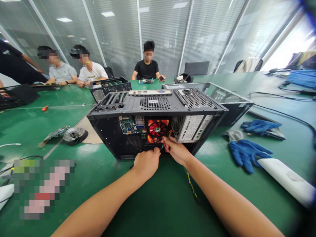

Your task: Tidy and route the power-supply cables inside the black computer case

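Note:
A black computer case point(111, 131) lies on the green table, its open side facing me. Inside it show a red and orange fan point(158, 127), a circuit board point(128, 124) and a labelled power supply point(191, 128). My left hand point(147, 162) is closed at the case's lower opening, just below the fan; what its fingers hold is hidden. Beside it, my right hand point(176, 149) pinches thin coloured wires point(163, 144) in front of the fan. A yellow and black twisted cable point(191, 184) hangs below my right wrist.
Blue gloves point(247, 151) and a white object point(287, 177) lie at right. A second case point(237, 108) stands behind, another point(111, 84) at back left. A round metal part point(75, 135) sits at left. Several people sit across the table point(103, 210); one person point(147, 67) faces me.

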A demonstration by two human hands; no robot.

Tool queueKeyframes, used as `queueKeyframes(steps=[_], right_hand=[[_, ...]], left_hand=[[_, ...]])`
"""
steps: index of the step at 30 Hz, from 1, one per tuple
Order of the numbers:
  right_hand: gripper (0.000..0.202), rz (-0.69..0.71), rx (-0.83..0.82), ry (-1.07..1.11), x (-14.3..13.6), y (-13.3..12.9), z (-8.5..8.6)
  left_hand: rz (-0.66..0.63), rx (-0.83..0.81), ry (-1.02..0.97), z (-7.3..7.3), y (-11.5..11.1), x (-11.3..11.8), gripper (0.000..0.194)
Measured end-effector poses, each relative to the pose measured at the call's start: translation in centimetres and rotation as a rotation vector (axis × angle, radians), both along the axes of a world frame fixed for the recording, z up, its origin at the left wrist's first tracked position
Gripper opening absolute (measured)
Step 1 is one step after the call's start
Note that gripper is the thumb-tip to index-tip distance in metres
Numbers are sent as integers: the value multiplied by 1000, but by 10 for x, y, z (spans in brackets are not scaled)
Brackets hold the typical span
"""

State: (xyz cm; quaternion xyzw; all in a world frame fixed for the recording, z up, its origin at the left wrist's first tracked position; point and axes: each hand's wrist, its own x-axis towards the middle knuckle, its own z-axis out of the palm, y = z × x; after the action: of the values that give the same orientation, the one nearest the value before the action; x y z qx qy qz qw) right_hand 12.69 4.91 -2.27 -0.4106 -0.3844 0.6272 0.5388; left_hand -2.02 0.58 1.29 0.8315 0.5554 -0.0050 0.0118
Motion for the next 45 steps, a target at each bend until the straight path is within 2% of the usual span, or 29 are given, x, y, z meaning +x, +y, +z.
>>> queueKeyframes(steps=[12, 28, 45], right_hand=[[28, -3, -4, 20, 0, 0, 1], [26, 20, -8, 57, 2, 3, -4], [24, 4, -21, 60, 1, 2, -2]], left_hand=[[-21, -38, -25, 5, -4, 2, 37], [-52, 94, -1, -1, 1, -1, 27], [-59, 10, -31, 2, -3, 0, 36]])
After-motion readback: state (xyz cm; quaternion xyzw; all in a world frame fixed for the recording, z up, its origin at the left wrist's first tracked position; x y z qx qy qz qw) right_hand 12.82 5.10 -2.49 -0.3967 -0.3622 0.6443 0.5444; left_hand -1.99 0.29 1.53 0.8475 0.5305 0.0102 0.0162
